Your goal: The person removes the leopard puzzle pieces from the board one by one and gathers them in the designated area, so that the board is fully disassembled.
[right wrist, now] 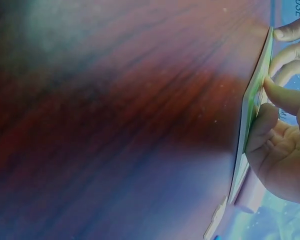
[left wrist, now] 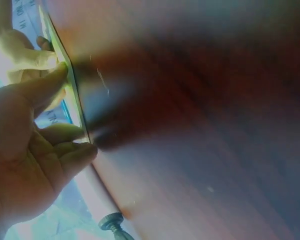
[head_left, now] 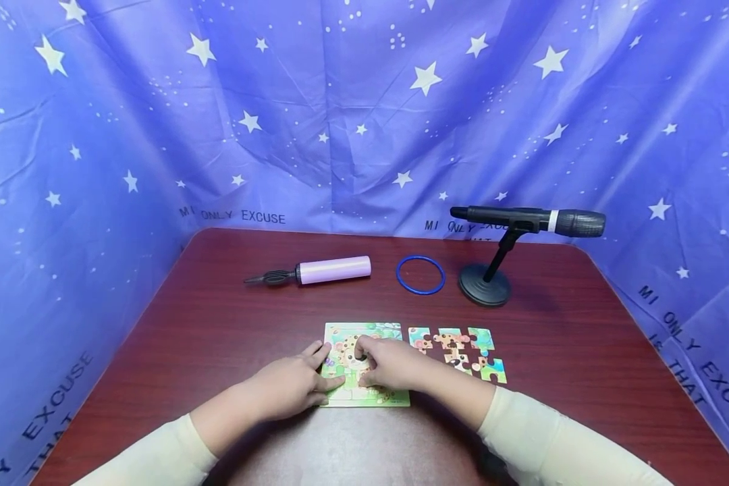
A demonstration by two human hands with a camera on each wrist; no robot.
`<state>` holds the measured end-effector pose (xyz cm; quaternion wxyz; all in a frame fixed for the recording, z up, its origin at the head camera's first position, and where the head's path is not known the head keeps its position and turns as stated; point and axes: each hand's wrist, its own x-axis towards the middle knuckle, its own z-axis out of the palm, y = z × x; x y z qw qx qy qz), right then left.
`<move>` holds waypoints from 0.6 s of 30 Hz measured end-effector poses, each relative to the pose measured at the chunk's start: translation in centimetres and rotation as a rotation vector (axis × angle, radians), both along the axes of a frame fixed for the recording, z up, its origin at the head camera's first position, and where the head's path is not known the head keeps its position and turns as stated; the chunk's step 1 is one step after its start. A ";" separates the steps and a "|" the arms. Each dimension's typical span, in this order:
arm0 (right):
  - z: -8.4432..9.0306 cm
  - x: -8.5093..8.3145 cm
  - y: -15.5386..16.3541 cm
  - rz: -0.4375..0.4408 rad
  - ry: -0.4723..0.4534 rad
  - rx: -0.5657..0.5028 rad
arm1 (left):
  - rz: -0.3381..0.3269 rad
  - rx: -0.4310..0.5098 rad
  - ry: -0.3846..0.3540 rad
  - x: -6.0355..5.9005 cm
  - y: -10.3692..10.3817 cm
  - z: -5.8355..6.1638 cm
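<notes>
A picture puzzle board [head_left: 364,399] with a spotted cartoon animal lies flat on the table. My left hand [head_left: 288,386] rests at its left side, with fingertips along the edge and the thumb over the picture. My right hand [head_left: 401,364] is over the board, its thumb and bent index finger touching the picture's middle. In the right wrist view, that hand [right wrist: 285,150] meets the board's upper face, but whether a piece is between the fingertips is hidden. Several loose puzzle pieces [head_left: 450,337] lie right of the board, partly behind my right wrist.
Behind the board lie a lilac hand pump [head_left: 335,269] with a dark nozzle and a blue ring [head_left: 399,279]. A black microphone [head_left: 504,216] on a round-based stand [head_left: 484,289] stands at the back right. A blue starry curtain [head_left: 316,101] surrounds the brown table [head_left: 200,324].
</notes>
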<state>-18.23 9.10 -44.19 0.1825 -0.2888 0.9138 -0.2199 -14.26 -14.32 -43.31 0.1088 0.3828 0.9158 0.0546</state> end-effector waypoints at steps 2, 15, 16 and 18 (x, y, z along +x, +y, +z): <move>0.1 -0.1 0.0 -0.001 -0.016 -0.007 | 0.016 -0.013 -0.001 0.1 0.1 0.0; -0.1 -0.3 -0.1 -0.008 -0.044 -0.085 | 0.098 0.001 -0.096 0.4 0.4 0.6; -0.1 -0.4 -0.1 -0.017 -0.041 -0.092 | 0.095 -0.004 -0.094 0.4 0.4 0.6; -0.1 -0.5 -0.3 -0.035 -0.036 -0.109 | 0.091 -0.017 -0.088 0.4 0.4 0.6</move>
